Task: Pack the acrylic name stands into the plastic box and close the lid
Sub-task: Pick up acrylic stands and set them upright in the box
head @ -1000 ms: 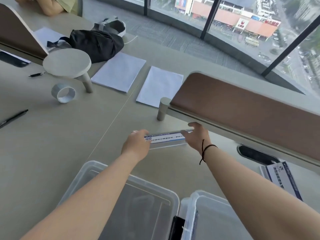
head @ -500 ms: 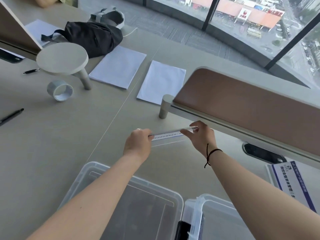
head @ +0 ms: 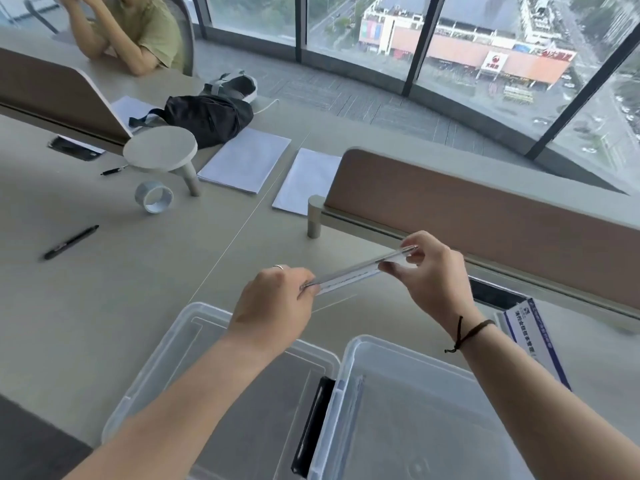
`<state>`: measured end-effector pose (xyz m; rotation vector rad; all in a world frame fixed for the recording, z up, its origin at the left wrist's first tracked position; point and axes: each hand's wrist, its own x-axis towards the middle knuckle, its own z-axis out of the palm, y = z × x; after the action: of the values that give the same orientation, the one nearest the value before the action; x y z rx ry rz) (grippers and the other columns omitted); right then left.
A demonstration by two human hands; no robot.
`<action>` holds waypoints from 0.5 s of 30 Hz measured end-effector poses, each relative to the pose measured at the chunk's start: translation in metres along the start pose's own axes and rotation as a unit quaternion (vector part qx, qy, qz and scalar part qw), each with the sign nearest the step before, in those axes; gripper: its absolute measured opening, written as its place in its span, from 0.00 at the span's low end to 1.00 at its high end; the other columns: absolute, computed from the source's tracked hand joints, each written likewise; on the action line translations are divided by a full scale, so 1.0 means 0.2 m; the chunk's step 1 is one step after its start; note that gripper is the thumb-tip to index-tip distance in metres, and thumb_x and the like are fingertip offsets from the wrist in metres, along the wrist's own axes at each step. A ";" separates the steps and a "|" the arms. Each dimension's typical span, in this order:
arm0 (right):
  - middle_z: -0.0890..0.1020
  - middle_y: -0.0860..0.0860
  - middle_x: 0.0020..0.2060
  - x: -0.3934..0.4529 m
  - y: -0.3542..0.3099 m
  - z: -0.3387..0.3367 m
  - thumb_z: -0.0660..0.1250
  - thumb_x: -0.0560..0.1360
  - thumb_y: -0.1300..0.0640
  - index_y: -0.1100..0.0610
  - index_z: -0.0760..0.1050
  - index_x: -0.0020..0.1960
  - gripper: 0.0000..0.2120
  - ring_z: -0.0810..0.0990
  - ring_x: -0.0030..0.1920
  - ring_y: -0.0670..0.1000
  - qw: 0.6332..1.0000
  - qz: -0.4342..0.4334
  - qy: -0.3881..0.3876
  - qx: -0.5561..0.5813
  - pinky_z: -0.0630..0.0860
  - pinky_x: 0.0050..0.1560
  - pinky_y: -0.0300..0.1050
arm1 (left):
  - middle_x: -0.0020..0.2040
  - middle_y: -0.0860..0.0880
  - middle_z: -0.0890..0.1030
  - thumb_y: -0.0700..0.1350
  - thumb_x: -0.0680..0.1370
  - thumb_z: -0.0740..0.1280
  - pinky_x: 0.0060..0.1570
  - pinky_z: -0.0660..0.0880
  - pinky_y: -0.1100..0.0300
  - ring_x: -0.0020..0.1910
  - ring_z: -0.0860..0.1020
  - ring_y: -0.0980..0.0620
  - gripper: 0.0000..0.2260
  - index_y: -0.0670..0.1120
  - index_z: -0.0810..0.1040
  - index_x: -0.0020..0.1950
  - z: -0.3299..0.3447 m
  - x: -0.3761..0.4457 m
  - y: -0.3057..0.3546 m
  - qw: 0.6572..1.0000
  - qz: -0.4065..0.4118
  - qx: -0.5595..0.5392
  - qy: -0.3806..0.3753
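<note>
Acrylic name stand (head: 356, 271) held level by both ends, above the worktop (head: 104, 289) and just beyond the open plastic box (head: 415, 410).

Pinched at one end by left hand (head: 277, 299), at the other by right hand (head: 429, 275), probably to lower flat into the box; lid (head: 166, 368) lying alongside, leaving the mouth free.

Blue-bordered card (head: 535, 337) (Chinese print, seemingly illegible)
</note>
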<state>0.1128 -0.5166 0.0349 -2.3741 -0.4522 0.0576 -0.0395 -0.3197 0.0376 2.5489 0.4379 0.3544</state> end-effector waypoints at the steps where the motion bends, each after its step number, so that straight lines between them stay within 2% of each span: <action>1: 0.83 0.49 0.42 -0.03 0.00 -0.07 0.78 0.64 0.42 0.48 0.77 0.49 0.19 0.82 0.47 0.49 1.000 -0.005 -0.001 0.003 0.80 0.50 0.50 | 0.30 0.51 0.73 0.49 0.76 0.70 0.34 0.71 0.56 0.34 0.74 0.44 0.05 0.49 0.82 0.42 -0.03 -0.05 0.06 1.000 0.006 -0.003 0.006; 4: 0.83 0.47 0.40 -0.13 0.02 -0.26 0.80 0.60 0.39 0.47 0.78 0.47 0.21 0.83 0.46 0.47 1.000 -0.020 -0.012 0.009 0.81 0.50 0.50 | 0.32 0.52 0.79 0.51 0.75 0.72 0.36 0.76 0.57 0.35 0.78 0.50 0.04 0.52 0.85 0.44 -0.10 -0.22 0.24 0.999 -0.008 -0.042 0.007; 8: 0.83 0.47 0.39 -0.27 0.04 -0.45 0.82 0.58 0.40 0.46 0.79 0.45 0.21 0.83 0.45 0.47 0.998 -0.037 -0.046 -0.002 0.81 0.50 0.50 | 0.35 0.57 0.83 0.55 0.73 0.73 0.40 0.79 0.63 0.38 0.81 0.60 0.07 0.54 0.86 0.48 -0.13 -0.44 0.41 0.990 -0.075 -0.107 -0.052; 12: 0.83 0.48 0.40 -0.44 0.06 -0.56 0.82 0.58 0.42 0.47 0.80 0.46 0.21 0.83 0.46 0.46 0.995 -0.057 -0.082 -0.010 0.81 0.51 0.49 | 0.36 0.57 0.84 0.56 0.72 0.74 0.41 0.80 0.61 0.37 0.81 0.60 0.08 0.54 0.86 0.47 -0.11 -0.65 0.54 0.983 -0.105 -0.120 -0.092; 15: 0.84 0.48 0.41 -0.55 0.13 -0.59 0.82 0.58 0.42 0.47 0.79 0.46 0.22 0.84 0.47 0.46 0.992 -0.070 -0.097 -0.040 0.80 0.51 0.49 | 0.35 0.56 0.84 0.54 0.72 0.75 0.38 0.77 0.67 0.35 0.81 0.61 0.07 0.53 0.86 0.45 -0.06 -0.80 0.60 0.978 -0.119 -0.120 -0.119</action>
<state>0.0360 -0.6469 0.0969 -2.4192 -0.7253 0.2109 -0.1612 -0.4709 0.0871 2.2376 0.5632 0.0100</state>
